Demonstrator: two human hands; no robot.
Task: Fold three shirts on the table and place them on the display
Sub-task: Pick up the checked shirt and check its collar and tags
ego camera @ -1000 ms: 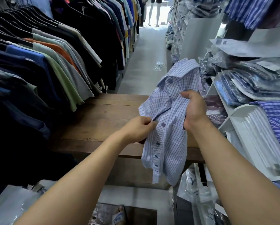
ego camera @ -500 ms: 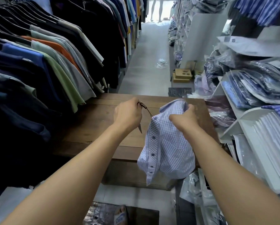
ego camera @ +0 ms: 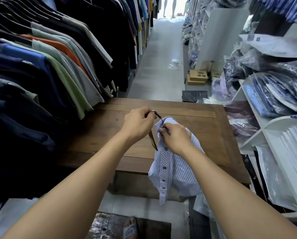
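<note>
Since a second ago the shirt [ego camera: 177, 171] has come down from where it was held up over the far right of the desk [ego camera: 101, 135]. It now hangs bunched under the right hand [ego camera: 176, 139], with its collar raised over the desk top and its buttoned front trailing past the near edge. Both hands have left the shirt's front for the collar, and in the last half second the right hand has closed in toward the left hand [ego camera: 138, 124].

The left hand's fingers [ego camera: 145, 112] are curled round a thin dark cord [ego camera: 159, 116], and a brown tag [ego camera: 152, 139] dangles below that hand, beside the placket. The right hand's thumb and forefinger pinch the same cord where it meets the collar (the other fingers lie folded over the bunched cloth).

A rack of hanging shirts [ego camera: 58, 57] crowds the desk's left side, some hems touching its corner. White shelves [ego camera: 258, 140] on the right hold bagged shirts [ego camera: 273, 94]. Beyond the desk, cardboard boxes [ego camera: 196, 77] sit on the floor [ego camera: 158, 80] near a scrap of clear plastic [ego camera: 174, 63]. A sandalled foot [ego camera: 130, 227] shows at the bottom edge.
</note>
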